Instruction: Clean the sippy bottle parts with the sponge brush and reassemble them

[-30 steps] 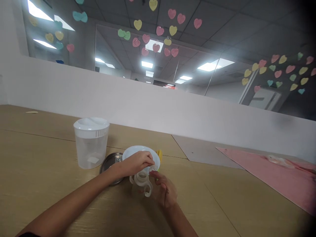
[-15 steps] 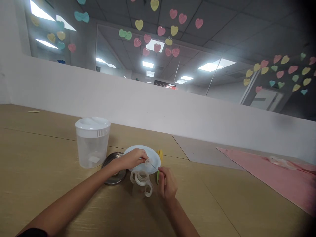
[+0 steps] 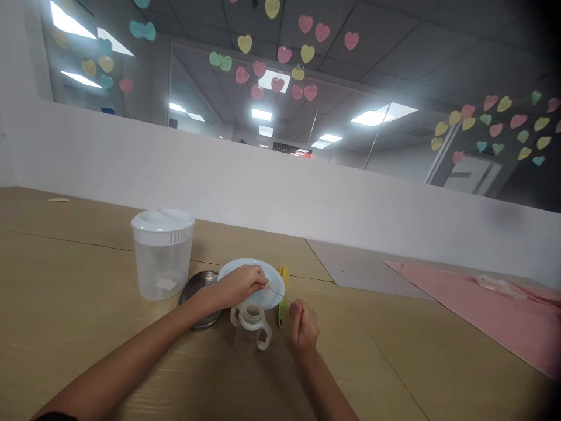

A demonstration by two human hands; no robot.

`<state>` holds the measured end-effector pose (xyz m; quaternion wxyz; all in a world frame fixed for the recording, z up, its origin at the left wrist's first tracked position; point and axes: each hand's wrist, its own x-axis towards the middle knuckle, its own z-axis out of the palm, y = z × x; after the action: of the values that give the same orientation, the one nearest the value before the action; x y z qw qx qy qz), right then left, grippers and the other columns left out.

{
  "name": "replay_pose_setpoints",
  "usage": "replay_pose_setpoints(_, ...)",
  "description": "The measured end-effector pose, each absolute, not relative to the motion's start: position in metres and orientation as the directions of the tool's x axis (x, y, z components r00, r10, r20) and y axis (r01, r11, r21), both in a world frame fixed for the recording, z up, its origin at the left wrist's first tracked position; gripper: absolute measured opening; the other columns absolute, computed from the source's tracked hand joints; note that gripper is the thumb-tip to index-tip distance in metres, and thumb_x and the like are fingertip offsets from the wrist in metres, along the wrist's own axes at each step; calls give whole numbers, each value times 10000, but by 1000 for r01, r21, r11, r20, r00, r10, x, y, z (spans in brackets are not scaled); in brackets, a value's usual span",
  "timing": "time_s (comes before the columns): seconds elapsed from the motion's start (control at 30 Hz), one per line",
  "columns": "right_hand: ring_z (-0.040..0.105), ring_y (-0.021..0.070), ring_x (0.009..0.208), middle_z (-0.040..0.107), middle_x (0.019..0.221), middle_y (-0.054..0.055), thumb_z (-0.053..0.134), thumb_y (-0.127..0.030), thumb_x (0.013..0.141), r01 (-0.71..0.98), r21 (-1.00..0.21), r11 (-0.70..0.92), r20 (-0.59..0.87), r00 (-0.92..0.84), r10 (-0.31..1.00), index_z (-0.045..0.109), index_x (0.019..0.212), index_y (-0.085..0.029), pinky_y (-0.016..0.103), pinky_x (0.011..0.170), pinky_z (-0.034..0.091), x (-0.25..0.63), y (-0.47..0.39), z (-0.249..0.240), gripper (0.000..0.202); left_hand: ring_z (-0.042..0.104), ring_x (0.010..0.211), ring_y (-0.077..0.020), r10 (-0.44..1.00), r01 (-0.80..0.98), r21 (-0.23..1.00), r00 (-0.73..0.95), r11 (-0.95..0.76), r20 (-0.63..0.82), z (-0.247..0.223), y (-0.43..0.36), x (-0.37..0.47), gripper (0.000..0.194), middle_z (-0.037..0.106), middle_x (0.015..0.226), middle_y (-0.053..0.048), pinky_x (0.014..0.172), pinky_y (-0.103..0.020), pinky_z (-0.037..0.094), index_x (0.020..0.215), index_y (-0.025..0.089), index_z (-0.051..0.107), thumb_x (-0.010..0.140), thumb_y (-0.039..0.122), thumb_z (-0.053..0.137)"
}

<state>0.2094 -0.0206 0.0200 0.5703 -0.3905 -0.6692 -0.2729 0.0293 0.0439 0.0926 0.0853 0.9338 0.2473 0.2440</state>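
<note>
Above a clear two-handled baby bottle standing on a wooden table, the left hand and right hand each pinch one end of a thin straw. A white plate, metal lid and lidded plastic container sit just behind.

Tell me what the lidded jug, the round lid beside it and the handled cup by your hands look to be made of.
The lidded jug looks like frosted translucent plastic with a white lid; the table shows faintly through its wall. The round lid looks like metal, dark grey with a dull sheen. The handled cup seems to be clear plastic with whitish loop handles; it is too small to be sure.
</note>
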Motion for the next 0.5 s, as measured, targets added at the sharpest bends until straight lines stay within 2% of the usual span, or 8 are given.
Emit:
replay_pose_setpoints(0.27,329,98,434,341,511,-53,315,-113,933,823,-49,565,965,-106,238,329,632,-214,246,460,239,208,-25,20,318,548,834,-149,511,442,259,772,-859,378,109,20,32,282,597,923,-30,742,-243,405,801,180,637,908,151,377)
replay_pose_setpoints(0.37,351,98,436,376,514,-48,323,-104,928,811,29,584,947,-209,244,365,656,-208,241,460,251,205,-22,21,294,547,831,-146,470,430,188,815,-883,339,109,15,35,267,591,941,-29,738,-239,417,813,182,625,891,112,380)
replay_pose_setpoints(0.5,366,96,430,406,506,-48,367,-98,915,818,98,567,926,-283,249,399,667,-201,237,453,249,200,-17,20,271,563,864,-161,474,479,66,821,-875,319,103,16,37,276,592,1013,-38,714,-243,429,930,197,629,828,35,429)
